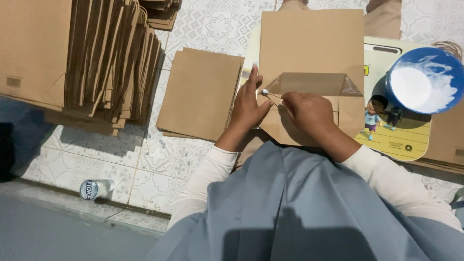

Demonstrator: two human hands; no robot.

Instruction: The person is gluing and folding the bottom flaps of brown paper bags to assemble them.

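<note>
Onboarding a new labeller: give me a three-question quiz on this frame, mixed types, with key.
1. True or false: the left hand lies flat on the brown paper bag.
2. Which does the right hand hold? A) scissors B) thin stick with a white tip C) marker
3. Fill in: the blue bowl holds a white ____.

Key: 1 true; 2 B; 3 paste, by its look. The stick's tip sits at the left corner of the bag's folded bottom flap.
</note>
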